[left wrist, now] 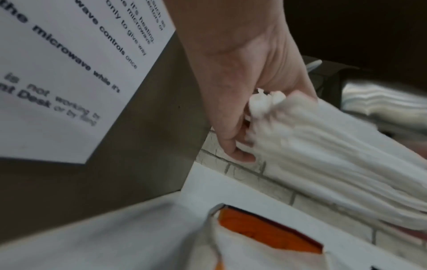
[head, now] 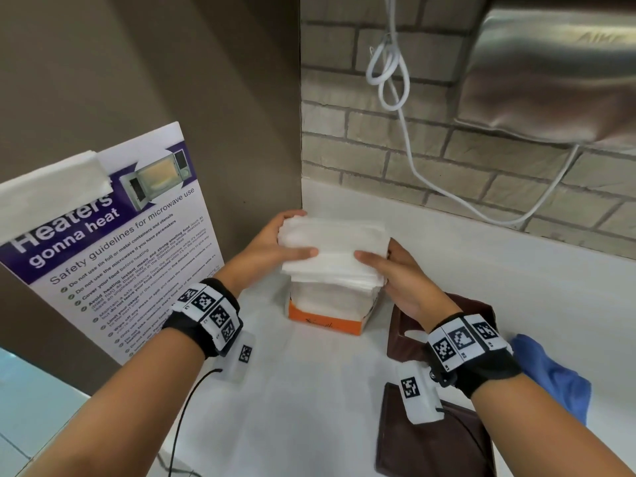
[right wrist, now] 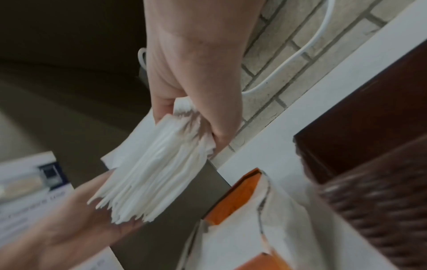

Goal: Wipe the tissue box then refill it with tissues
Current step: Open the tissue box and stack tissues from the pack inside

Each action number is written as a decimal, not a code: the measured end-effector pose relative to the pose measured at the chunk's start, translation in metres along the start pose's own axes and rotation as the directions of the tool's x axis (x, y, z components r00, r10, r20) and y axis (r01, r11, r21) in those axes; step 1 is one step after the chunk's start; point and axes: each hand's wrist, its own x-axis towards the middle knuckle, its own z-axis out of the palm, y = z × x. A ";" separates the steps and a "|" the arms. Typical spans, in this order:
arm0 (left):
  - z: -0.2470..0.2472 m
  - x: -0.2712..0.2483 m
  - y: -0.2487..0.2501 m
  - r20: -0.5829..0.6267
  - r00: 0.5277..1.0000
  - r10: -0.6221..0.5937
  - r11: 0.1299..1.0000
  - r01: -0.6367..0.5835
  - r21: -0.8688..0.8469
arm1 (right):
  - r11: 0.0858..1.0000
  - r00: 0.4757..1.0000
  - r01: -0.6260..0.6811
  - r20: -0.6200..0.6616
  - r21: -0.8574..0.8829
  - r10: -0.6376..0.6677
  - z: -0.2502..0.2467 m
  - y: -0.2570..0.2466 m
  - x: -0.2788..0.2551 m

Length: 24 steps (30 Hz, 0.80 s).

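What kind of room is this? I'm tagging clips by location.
Probably a shared office or workplace pantry: a microwave safety poster leans against the wall, a white counter meets a brick backsplash, and both hands hold a tissue stack above it.

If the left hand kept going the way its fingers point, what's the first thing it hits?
Likely the brick wall behind the counter. The left hand grips the tissue stack close to that corner, fingers aimed forward; depth is unclear.

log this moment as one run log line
stage: refill | left hand: grips tissue stack | right hand: grips other end | stack: lifted above orange pack | brown tissue box: beside right wrist
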 end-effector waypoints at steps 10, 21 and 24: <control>0.051 -0.011 0.019 0.140 0.976 -0.165 0.855 0.213 -0.474 | 0.966 0.994 -0.084 -0.043 0.243 0.097 -0.016 -0.011 -0.008; 0.143 -0.007 0.002 -0.049 0.974 -0.219 0.961 0.207 -0.184 | 0.996 0.936 -0.091 -0.342 -0.021 0.078 -0.080 -0.022 -0.063; 0.176 -0.009 -0.004 -0.055 0.995 -0.088 0.994 0.091 0.054 | 0.963 0.891 -0.154 -0.452 -0.220 0.039 -0.102 -0.019 -0.080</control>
